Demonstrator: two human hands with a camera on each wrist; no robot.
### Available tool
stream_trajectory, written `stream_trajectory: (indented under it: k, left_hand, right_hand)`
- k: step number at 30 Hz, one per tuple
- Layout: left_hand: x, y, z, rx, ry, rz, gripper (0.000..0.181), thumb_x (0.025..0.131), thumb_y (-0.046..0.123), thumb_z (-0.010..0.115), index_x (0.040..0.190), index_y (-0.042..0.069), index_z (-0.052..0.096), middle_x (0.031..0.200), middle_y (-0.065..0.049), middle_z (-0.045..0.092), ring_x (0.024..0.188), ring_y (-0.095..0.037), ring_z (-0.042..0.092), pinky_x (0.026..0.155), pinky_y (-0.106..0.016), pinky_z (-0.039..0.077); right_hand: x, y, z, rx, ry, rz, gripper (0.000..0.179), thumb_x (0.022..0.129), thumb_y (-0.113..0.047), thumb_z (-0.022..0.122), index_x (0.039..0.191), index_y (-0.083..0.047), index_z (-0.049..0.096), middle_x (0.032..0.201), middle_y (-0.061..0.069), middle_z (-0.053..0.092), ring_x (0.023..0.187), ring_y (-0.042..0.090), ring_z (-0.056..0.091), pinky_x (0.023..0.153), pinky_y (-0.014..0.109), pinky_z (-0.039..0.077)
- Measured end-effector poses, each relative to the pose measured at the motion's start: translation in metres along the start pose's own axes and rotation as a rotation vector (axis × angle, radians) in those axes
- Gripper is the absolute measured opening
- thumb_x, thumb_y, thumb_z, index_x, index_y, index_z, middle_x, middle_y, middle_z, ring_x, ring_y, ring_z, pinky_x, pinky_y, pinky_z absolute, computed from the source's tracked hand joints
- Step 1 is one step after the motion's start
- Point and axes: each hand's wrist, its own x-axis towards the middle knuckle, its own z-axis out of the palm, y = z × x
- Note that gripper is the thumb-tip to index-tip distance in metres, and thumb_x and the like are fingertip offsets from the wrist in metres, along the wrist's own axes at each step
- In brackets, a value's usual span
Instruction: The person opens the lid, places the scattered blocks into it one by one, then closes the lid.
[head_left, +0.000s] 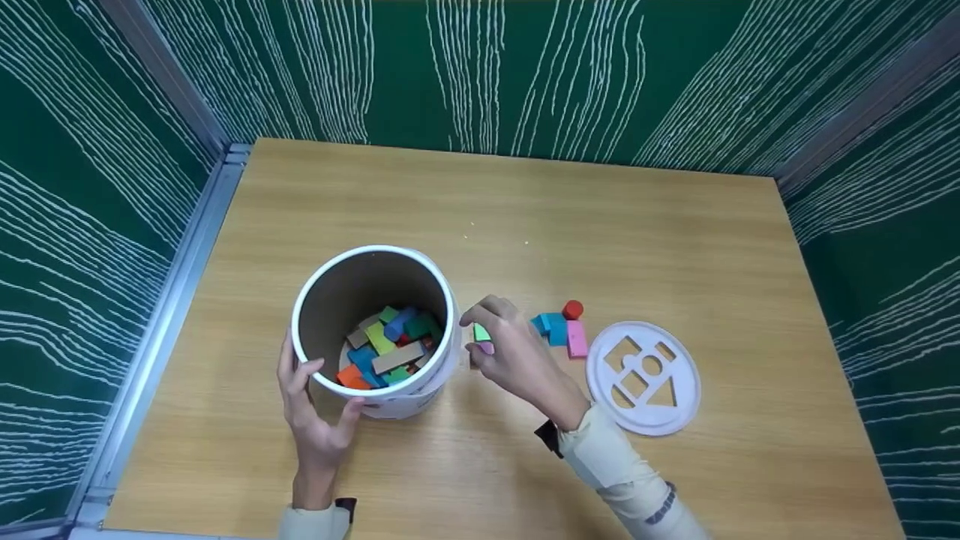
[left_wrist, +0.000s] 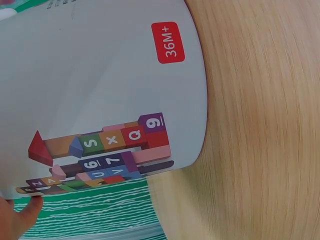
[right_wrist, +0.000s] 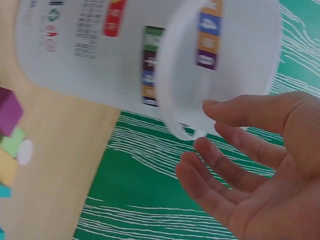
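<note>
A white round tub [head_left: 405,407] stands on the table, with several coloured wooden blocks [head_left: 380,339] lying at its bottom. My left hand [head_left: 319,431] grips the tub's near left side, fingers at the rim and thumb against the front wall. Just right of the tub is my right hand [head_left: 510,349], its fingers loosely bent and apart with nothing between them. In the right wrist view its fingertips are close to the tub's white handle [right_wrist: 167,75]. Partly hidden behind this hand lies a green block [head_left: 480,332].
Right of my right hand lie a blue block [head_left: 557,333], a pink block [head_left: 577,340] and a red cylinder [head_left: 573,310]. A white lid [head_left: 656,422] with shaped holes lies beside them. Green walls [head_left: 405,67] with white lines surround the wooden table [head_left: 637,225].
</note>
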Motion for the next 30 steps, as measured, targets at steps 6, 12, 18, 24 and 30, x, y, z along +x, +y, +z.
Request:
stream_trajectory:
  k: [6,12,18,24,30]
  left_hand:
    - [0.001,-0.001,0.0,0.002,-0.002,0.006,0.066,0.084,0.047,0.064,0.109,-0.01,0.043,0.136,-0.041,0.027,0.13,-0.037,0.031,0.107,-0.035,0.035]
    - [0.0,-0.001,0.0,0.025,-0.002,0.011,0.066,0.084,0.049,0.063,0.109,-0.009,0.043,0.135,-0.041,0.028,0.13,-0.037,0.031,0.108,-0.035,0.033]
    - [0.0,0.0,-0.002,0.044,-0.004,0.001,0.066,0.085,0.049,0.063,0.109,-0.01,0.043,0.136,-0.042,0.028,0.131,-0.036,0.031,0.108,-0.035,0.033]
    - [0.0,-0.002,-0.003,0.051,-0.012,0.006,0.065,0.085,0.048,0.063,0.109,-0.009,0.043,0.135,-0.042,0.028,0.132,-0.034,0.031,0.107,-0.034,0.034]
    - [0.001,-0.005,-0.001,0.043,0.008,0.038,0.065,0.084,0.05,0.063,0.108,-0.008,0.044,0.132,-0.043,0.03,0.13,-0.036,0.033,0.107,-0.036,0.035]
  right_hand:
    - [-0.002,0.012,0.015,-0.019,-0.104,0.09,0.029,0.075,-0.004,0.076,0.102,-0.009,0.068,0.106,0.008,0.059,0.091,0.02,0.056,0.075,0.029,0.055]
    - [-0.005,0.023,0.028,-0.027,-0.121,0.136,0.028,0.075,-0.004,0.076,0.102,-0.007,0.069,0.108,0.01,0.06,0.092,0.022,0.055,0.078,0.033,0.055]
    - [-0.005,0.031,0.041,-0.025,-0.127,0.125,0.03,0.073,-0.001,0.076,0.101,-0.007,0.07,0.103,0.011,0.06,0.084,0.023,0.054,0.072,0.032,0.056]
    - [-0.005,0.037,0.051,-0.032,-0.131,0.149,0.03,0.071,-0.001,0.075,0.1,-0.008,0.069,0.098,0.009,0.058,0.082,0.021,0.053,0.068,0.031,0.056]
    - [-0.006,0.046,0.057,-0.02,-0.127,0.157,0.028,0.07,0.0,0.075,0.097,-0.003,0.069,0.093,0.009,0.057,0.078,0.021,0.052,0.062,0.028,0.052]
